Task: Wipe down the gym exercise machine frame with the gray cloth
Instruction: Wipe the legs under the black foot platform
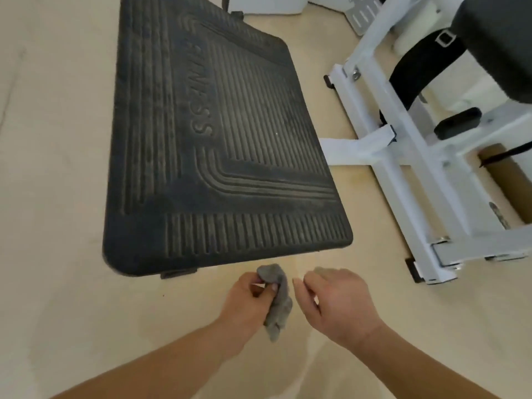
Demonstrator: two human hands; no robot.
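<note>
Gray cloth (277, 300) wadded in the left hand (247, 300), low over the floor (57, 168) and well apart from the white frame (408, 156).

Left hand pinches the cloth near its top and the rest hangs loose. Right hand (336, 303) is just beside it, fingers slack and lightly curled, holding nothing. No wiping contact yet, I'd say. Risks: the wad gives a small contact face, so passes may skip the tube sides. The light pinch could drop it on the dusty black mat (218, 139). The hanging tail could snag on brackets or bolts. The frame runs off the right edge, and the seat pad (495, 44) is cut off too. Blur hides any dirt on the frame.
</note>
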